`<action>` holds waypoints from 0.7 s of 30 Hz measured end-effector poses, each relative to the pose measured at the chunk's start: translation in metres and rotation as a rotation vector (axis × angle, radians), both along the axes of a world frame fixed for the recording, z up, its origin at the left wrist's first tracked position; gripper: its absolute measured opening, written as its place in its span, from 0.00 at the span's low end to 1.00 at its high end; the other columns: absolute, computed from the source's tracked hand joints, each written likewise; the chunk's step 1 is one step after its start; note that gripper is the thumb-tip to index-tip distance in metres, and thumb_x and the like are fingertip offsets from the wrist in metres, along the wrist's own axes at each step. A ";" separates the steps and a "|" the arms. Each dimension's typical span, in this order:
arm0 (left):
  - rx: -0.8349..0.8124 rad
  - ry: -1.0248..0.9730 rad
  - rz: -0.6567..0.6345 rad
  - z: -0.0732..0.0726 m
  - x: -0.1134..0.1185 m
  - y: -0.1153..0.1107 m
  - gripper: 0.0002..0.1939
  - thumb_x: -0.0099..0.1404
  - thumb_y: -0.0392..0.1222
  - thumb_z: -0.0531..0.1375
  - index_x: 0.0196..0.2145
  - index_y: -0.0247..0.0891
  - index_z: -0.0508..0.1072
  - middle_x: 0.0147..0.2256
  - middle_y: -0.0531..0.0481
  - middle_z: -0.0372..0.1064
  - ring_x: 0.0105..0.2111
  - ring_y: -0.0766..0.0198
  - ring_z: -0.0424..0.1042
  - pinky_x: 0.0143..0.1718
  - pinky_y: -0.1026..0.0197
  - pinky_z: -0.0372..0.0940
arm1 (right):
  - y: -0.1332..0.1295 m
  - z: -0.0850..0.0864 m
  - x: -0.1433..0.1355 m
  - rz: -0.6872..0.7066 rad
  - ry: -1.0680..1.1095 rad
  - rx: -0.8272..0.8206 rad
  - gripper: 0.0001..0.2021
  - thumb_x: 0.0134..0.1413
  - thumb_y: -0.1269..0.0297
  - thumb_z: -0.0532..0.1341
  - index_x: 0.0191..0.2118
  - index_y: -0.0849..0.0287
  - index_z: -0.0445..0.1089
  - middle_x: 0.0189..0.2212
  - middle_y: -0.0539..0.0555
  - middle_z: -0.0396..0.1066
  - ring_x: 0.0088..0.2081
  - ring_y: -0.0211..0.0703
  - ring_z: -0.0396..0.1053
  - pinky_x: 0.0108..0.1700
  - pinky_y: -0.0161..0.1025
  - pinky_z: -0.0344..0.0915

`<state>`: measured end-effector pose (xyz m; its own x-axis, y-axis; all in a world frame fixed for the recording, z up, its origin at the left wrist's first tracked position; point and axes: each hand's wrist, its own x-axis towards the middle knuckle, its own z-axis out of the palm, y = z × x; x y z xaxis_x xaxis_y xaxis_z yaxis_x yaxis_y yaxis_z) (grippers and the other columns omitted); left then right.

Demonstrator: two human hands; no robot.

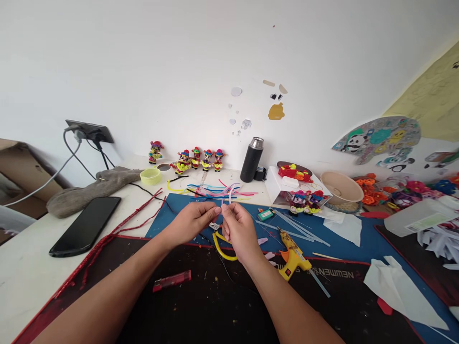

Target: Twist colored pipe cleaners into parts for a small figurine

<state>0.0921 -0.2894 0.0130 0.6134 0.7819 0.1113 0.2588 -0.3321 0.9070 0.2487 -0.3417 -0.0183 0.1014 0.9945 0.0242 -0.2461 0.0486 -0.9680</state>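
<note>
My left hand (pixel 195 219) and my right hand (pixel 237 227) meet over the blue mat, fingertips nearly touching. Between my right thumb and fingers is a pale lilac pipe cleaner (pixel 231 191), its curved end rising above the hand. The left thumb and index finger are pinched together beside it; what they hold is too small to name. Just below the hands, a yellow pipe cleaner (pixel 224 254) curves over the mat. A yellow glue gun (pixel 294 255) lies to the right of my right hand, with clear glue sticks (pixel 299 228) behind it.
A black phone (pixel 86 225), red braided cords (pixel 118 229) and driftwood (pixel 89 191) lie at left. Behind the hands are colourful pipe cleaners (pixel 215 190), small figures (pixel 196 159) and a black thermos (pixel 252 160). A red cutter (pixel 172 280) rests in front; a white box (pixel 281 191) stands back right.
</note>
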 end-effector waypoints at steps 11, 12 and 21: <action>-0.270 -0.177 -0.013 -0.007 -0.001 0.007 0.31 0.66 0.69 0.61 0.23 0.40 0.59 0.19 0.60 0.47 0.20 0.70 0.45 0.20 0.65 0.44 | -0.004 0.005 -0.001 0.013 -0.023 -0.019 0.23 0.60 0.37 0.65 0.39 0.55 0.68 0.17 0.42 0.62 0.14 0.33 0.54 0.18 0.32 0.48; -0.271 -0.167 -0.015 -0.007 -0.001 0.007 0.31 0.66 0.69 0.61 0.23 0.40 0.59 0.19 0.60 0.48 0.20 0.70 0.45 0.20 0.65 0.44 | -0.004 0.005 -0.002 0.005 -0.063 -0.004 0.23 0.60 0.38 0.66 0.39 0.55 0.68 0.16 0.42 0.62 0.15 0.33 0.55 0.18 0.32 0.50; -0.421 -0.237 -0.078 -0.006 0.003 0.004 0.33 0.63 0.69 0.63 0.20 0.41 0.55 0.18 0.60 0.46 0.18 0.73 0.42 0.20 0.64 0.42 | -0.005 0.000 0.001 -0.012 -0.228 0.024 0.22 0.62 0.37 0.63 0.33 0.52 0.66 0.16 0.42 0.55 0.17 0.36 0.53 0.21 0.35 0.49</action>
